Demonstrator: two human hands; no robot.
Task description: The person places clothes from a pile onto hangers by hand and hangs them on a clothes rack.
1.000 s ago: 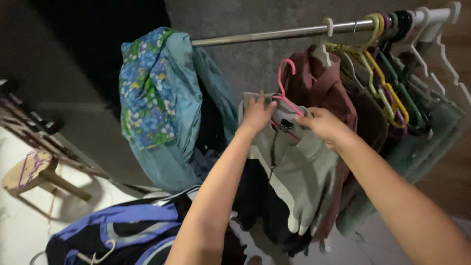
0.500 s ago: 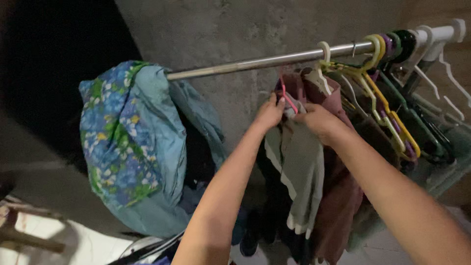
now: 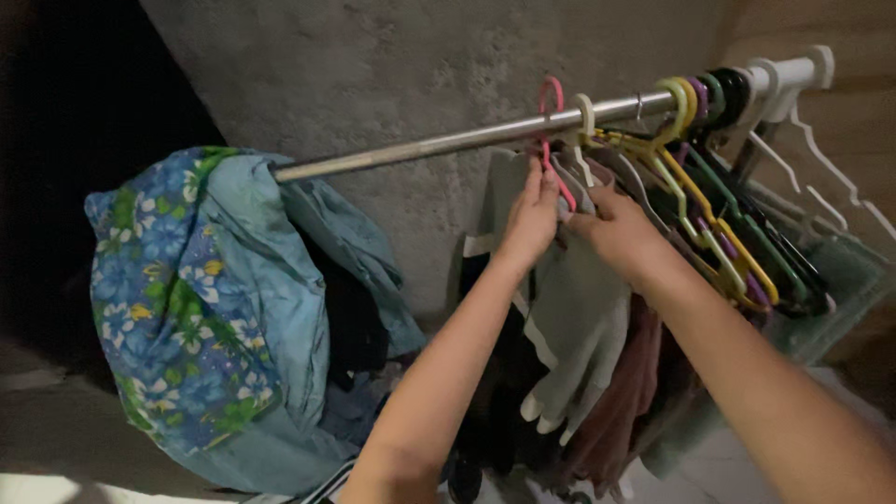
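Hanger, pink, hooked over the rod with a grey garment; left hand clamped on its neck, right hand pinching the collar; garment could slip off if released unevenly.

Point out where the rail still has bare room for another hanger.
The metal rail is bare between the blue floral bundle and the pink hanger. Right of that hanger it is crowded: coloured hangers packed to the white end bracket.
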